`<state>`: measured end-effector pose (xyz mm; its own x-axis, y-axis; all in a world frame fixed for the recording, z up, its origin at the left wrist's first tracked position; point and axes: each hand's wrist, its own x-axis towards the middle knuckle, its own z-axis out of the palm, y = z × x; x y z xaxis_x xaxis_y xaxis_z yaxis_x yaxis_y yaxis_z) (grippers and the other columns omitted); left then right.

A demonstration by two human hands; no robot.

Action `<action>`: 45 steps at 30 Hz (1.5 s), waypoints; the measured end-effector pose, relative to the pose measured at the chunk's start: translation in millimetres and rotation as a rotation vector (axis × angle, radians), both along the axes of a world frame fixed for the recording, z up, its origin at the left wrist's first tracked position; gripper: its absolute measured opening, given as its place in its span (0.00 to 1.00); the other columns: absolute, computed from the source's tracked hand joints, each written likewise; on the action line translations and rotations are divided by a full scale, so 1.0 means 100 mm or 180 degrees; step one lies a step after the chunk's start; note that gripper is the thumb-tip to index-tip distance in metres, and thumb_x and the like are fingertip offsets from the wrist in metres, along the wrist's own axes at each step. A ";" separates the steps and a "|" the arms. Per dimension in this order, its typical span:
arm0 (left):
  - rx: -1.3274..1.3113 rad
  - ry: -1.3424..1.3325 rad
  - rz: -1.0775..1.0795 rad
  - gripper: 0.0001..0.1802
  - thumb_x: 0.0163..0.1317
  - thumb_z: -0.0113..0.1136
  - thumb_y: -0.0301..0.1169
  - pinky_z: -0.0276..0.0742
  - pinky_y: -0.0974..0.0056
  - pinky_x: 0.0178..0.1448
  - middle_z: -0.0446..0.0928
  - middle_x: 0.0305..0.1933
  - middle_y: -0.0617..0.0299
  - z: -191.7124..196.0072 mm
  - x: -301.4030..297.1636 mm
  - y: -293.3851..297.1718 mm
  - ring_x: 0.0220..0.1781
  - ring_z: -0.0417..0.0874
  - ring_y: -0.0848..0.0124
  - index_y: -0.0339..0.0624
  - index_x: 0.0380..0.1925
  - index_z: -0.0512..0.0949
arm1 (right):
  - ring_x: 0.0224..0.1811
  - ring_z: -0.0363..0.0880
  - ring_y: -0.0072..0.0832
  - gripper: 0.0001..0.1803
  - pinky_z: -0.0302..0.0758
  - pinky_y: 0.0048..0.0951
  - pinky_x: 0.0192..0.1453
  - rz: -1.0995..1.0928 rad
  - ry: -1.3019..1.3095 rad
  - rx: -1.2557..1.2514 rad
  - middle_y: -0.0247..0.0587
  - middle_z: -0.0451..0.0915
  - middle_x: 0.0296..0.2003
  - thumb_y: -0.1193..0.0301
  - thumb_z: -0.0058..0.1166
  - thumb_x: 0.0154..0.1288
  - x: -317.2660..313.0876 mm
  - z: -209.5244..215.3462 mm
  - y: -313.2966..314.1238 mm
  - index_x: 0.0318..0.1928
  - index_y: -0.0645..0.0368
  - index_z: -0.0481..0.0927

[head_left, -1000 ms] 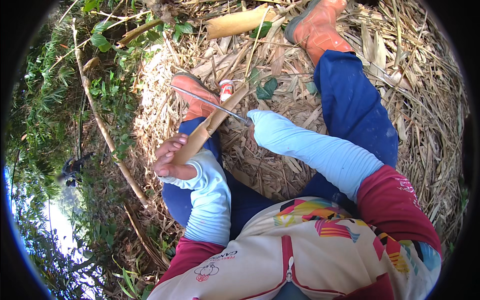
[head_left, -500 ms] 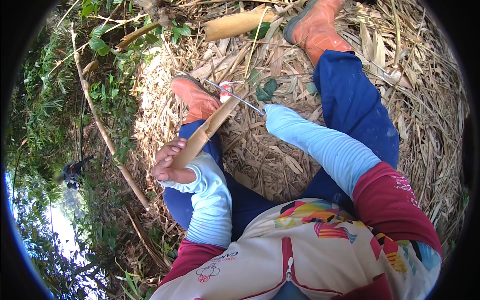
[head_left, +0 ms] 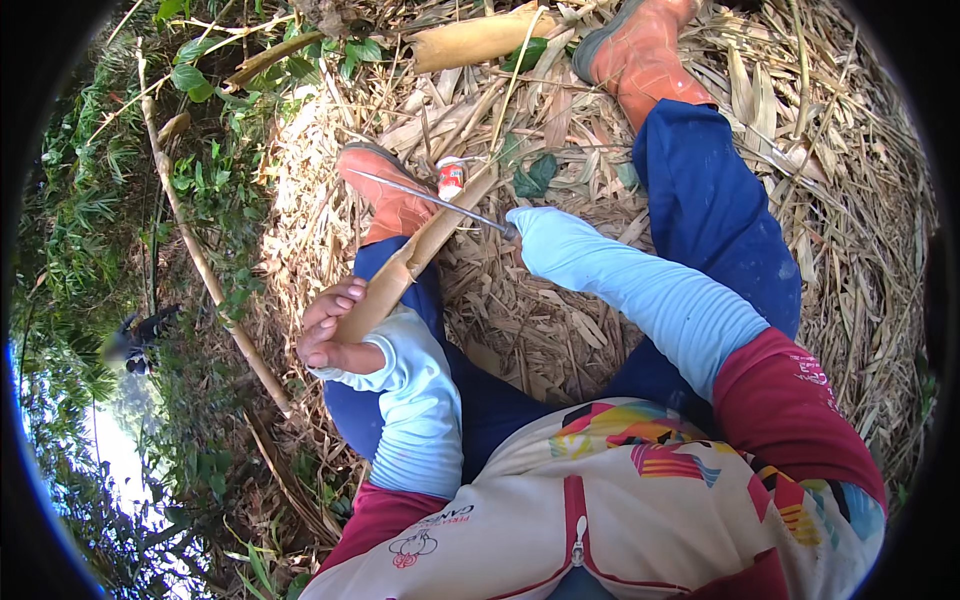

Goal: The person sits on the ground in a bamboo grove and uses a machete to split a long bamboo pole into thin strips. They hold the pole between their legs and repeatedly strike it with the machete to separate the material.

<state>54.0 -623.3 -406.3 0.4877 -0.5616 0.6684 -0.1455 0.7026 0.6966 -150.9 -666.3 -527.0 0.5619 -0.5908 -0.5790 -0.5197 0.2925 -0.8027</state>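
Observation:
My left hand (head_left: 332, 325) is closed around the lower end of a split piece of bamboo (head_left: 381, 298), which slants up and away to the right across my left leg. Its upper part looks hollow, with a notch or step partway along. From my right hand (head_left: 517, 238), largely covered by the light blue sleeve, a long thin knife (head_left: 402, 188) points left. The blade lies across the bamboo's upper part, its tip over my left boot. I cannot tell whether the blade touches the bamboo. The sleeve hides most of the right fingers.
A small red and white can (head_left: 451, 178) stands beside my left boot (head_left: 385, 205). Another bamboo piece (head_left: 475, 42) lies at the far side, near my right boot (head_left: 645, 65). Dry leaves and husks (head_left: 560, 320) cover the ground. A long pole (head_left: 205, 265) and green plants are at left.
The knife in my right hand has moved slightly left and down, its blade now reaching farther over the left boot. The left hand and bamboo have shifted only a little.

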 end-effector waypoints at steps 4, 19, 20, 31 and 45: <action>0.0046 -0.0125 0.0239 0.25 0.75 0.38 0.55 0.82 0.51 0.34 0.73 0.29 0.52 0.02 -0.05 0.00 0.29 0.78 0.58 0.44 0.35 0.70 | 0.46 0.77 0.48 0.15 0.72 0.44 0.51 -0.0248 -0.0148 -0.0376 0.55 0.79 0.42 0.70 0.43 0.66 0.08 -0.73 0.20 0.49 0.60 0.77; 0.0137 -0.0304 -0.0043 0.24 0.75 0.38 0.54 0.82 0.51 0.35 0.74 0.29 0.51 0.00 0.07 -0.01 0.29 0.78 0.58 0.45 0.36 0.70 | 0.52 0.79 0.55 0.18 0.73 0.45 0.56 0.0027 0.0353 -0.0103 0.61 0.81 0.46 0.70 0.44 0.62 0.03 -0.55 -0.08 0.50 0.60 0.79; 0.0161 -0.0373 -0.0032 0.24 0.75 0.38 0.54 0.82 0.51 0.35 0.74 0.29 0.51 0.01 0.05 0.00 0.29 0.78 0.58 0.45 0.36 0.69 | 0.52 0.79 0.55 0.18 0.73 0.46 0.56 0.0016 0.0312 -0.0125 0.61 0.81 0.46 0.70 0.44 0.62 0.03 -0.44 -0.08 0.51 0.60 0.78; 0.0319 -0.0211 0.0094 0.25 0.75 0.37 0.56 0.81 0.54 0.37 0.73 0.27 0.55 0.15 -0.12 -0.05 0.29 0.77 0.61 0.45 0.36 0.68 | 0.51 0.79 0.55 0.19 0.73 0.46 0.56 -0.0229 -0.0009 -0.0342 0.61 0.81 0.46 0.70 0.44 0.62 -0.11 0.21 0.00 0.51 0.61 0.78; 0.0275 -0.0189 -0.0213 0.29 0.75 0.35 0.57 0.82 0.54 0.34 0.72 0.25 0.55 0.12 -0.10 -0.01 0.26 0.78 0.61 0.43 0.34 0.72 | 0.51 0.79 0.55 0.19 0.74 0.47 0.56 -0.0304 -0.0028 -0.0378 0.62 0.81 0.46 0.71 0.44 0.62 -0.05 0.36 0.02 0.52 0.62 0.77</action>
